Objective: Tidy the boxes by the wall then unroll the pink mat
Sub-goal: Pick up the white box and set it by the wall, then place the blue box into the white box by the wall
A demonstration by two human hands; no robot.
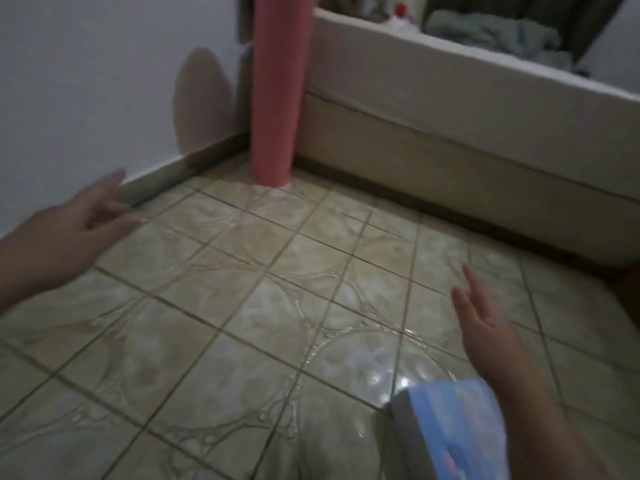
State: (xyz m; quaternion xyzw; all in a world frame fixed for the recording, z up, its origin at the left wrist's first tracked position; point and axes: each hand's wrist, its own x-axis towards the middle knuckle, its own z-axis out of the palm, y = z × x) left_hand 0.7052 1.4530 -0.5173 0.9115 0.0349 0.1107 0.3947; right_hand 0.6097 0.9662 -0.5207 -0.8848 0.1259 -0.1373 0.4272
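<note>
The pink mat (277,88) stands rolled up and upright in the corner, between the white wall and the bed. My left hand (86,213) reaches out at the left with fingers spread, holding nothing, well short of the mat. Empty too, my right hand (481,320) hovers over the tiles at the lower right with fingers apart. A blue box (450,427) lies on the floor at the bottom, partly hidden under my right forearm.
A bed (450,109) with a pale mattress and beige base runs along the right, with a grey-green blanket (491,32) on top. The white wall (86,81) and its dark skirting close the left side. Glossy beige floor tiles (277,306) fill the middle.
</note>
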